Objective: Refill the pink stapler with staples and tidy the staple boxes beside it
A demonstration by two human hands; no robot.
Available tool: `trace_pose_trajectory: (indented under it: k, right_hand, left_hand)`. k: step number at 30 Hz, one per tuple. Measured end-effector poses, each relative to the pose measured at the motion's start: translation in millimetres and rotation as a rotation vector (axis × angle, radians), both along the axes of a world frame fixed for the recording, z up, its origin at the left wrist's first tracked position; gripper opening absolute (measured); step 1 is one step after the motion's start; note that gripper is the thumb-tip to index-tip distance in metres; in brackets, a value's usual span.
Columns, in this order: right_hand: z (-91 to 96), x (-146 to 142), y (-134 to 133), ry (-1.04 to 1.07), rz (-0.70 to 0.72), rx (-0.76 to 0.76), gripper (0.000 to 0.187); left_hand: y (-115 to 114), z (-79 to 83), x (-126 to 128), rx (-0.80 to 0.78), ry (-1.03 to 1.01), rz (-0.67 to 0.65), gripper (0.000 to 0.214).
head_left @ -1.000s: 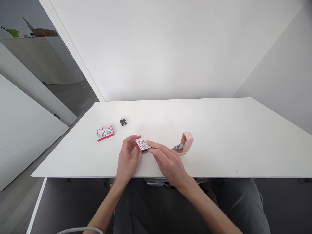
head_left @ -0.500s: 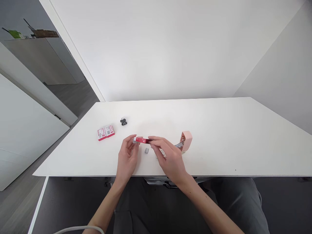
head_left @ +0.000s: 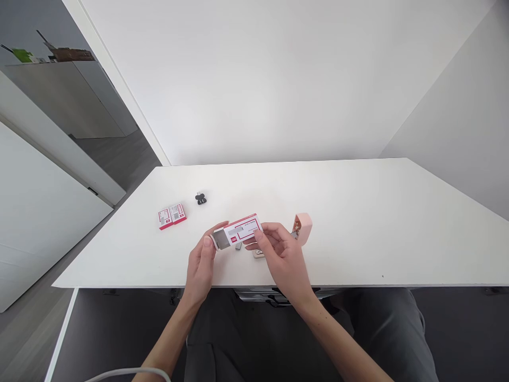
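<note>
A small red and white staple box [head_left: 240, 229] is lifted just above the white table [head_left: 358, 223], its inner tray slid partly out toward the left. My left hand [head_left: 202, 262] pinches the tray end, and my right hand [head_left: 280, 254] grips the sleeve's right end. A small grey strip of staples [head_left: 238, 246] lies on the table under the box. An open pink stapler [head_left: 302, 228] stands just right of my right hand.
Two more red and white staple boxes [head_left: 171, 216] lie side by side at the left of the table. A small black clip [head_left: 201, 199] sits behind them. The table's front edge runs just under my wrists.
The box has been turned from edge-on to face-up and its tray pulled out to the left. A grey strip of staples now lies on the table beneath it.
</note>
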State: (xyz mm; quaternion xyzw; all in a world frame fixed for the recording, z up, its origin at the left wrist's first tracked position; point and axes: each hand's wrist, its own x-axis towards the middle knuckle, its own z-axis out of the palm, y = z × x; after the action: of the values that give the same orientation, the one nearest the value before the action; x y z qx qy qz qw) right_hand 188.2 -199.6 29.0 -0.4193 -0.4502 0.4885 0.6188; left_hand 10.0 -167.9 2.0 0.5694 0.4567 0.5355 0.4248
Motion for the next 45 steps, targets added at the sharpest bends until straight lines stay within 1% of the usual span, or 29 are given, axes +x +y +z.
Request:
trace_pose_trajectory:
  k: [4,6,10,13,15,18,22,24,27,30,32,35,37,38,39,41,43,44,45]
  right_hand:
    - [0.7,-3,0,0.036,-0.007,0.026,0.023]
    - [-0.1,-4,0,0.044,-0.025,0.038,0.027]
    - [-2.5,-5,0,-0.024,-0.027,0.056,0.041]
    - [-4.8,-6,0,-0.055,0.0,0.072,0.039]
    - [-5.8,-7,0,-0.055,0.004,0.073,0.037]
    - [-6.1,-8,0,-0.053,0.006,0.07,0.037]
    - [-6.2,-6,-2,-0.061,0.05,0.066,0.04]
    - [-6.9,-4,-3,-0.075,0.074,0.057,0.04]
    - [-9.0,-3,-5,-0.092,0.098,0.034,0.042]
    - [-12.1,-3,-7,-0.111,0.105,0.027,0.045]
    - [-14.8,-2,-9,-0.149,0.104,0.033,0.048]
    - [-18.1,5,-17,-0.262,0.112,0.078,0.055]
    - [-17.9,16,-27,-0.371,0.126,0.151,0.062]
    - [-16.7,23,-33,-0.427,0.135,0.202,0.066]
    - [-15.0,32,-39,-0.475,0.15,0.26,0.066]
    - [-10.4,51,-51,-0.538,0.17,0.397,0.06]
    - [-6.0,73,-57,-0.549,0.056,0.427,0.05]
    - [-4.5,85,-58,-0.531,-0.011,0.406,0.044]
    - [-3.8,96,-56,-0.505,-0.088,0.354,0.038]
  left_hand:
    - [-1,-0.8,-1,0.015,0.097,-0.003,0.062]
    - [-1,0.6,-1,0.009,0.117,-0.015,0.059]
    - [-1,4.6,-1,-0.002,0.161,-0.032,0.053]
    - [-1,6.4,-2,0.008,0.207,-0.03,0.052]
    - [0,5.1,-3,0.014,0.214,-0.046,0.053]
    - [2,-1.3,-8,0.009,0.201,-0.092,0.055]
    - [7,-9.8,-17,-0.016,0.144,-0.154,0.06]
    - [8,-9.6,-19,-0.022,0.13,-0.181,0.065]
    - [6,-3.4,-17,-0.017,0.156,-0.204,0.071]
    - [1,5.0,-12,-0.01,0.189,-0.153,0.07]
    - [-2,9.8,-8,-0.021,0.214,-0.112,0.063]
    - [-6,15.7,-6,-0.032,0.264,-0.114,0.052]
    - [-6,18.9,-9,-0.027,0.3,-0.091,0.048]
    - [-5,20.2,-13,-0.028,0.317,-0.056,0.048]
    - [-4,21.4,-18,-0.034,0.337,-0.012,0.049]
    - [0,22.9,-33,-0.056,0.384,0.093,0.052]
    - [5,23.8,-51,-0.084,0.452,0.199,0.053]
    - [9,24.2,-60,-0.103,0.496,0.252,0.052]
    - [12,24.8,-70,-0.122,0.544,0.31,0.051]
